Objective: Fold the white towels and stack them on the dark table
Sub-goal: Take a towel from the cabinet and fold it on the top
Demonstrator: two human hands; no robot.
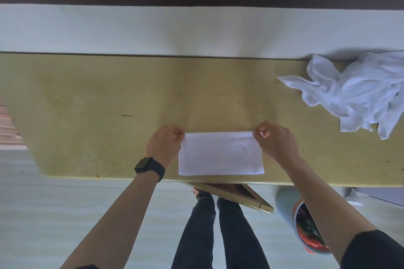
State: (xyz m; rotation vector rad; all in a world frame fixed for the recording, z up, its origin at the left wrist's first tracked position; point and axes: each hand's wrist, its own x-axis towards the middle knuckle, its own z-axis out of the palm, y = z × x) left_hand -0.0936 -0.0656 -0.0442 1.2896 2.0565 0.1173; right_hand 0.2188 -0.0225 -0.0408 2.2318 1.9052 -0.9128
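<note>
Towel (220, 153), nubby white rectangle, on tan table (109, 94)

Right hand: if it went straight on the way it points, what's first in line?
Beyond the towel corner the right hand pinches, only bare table as far as the wall, it seems; the crumpled pile sits off to the side.

The white rectangular folded towel (220, 153) is cloth with a nubbly, matt pile. The crumpled heap of white towels (358, 91) looks thinner and softer, creased all over. The olive-yellow bench (109, 105) has a smooth, dull top, scuffed and speckled, possibly painted wood; its near edge shows a faint sheen. The black wristwatch (149, 167) has a matt strap and a glossy face.
</note>
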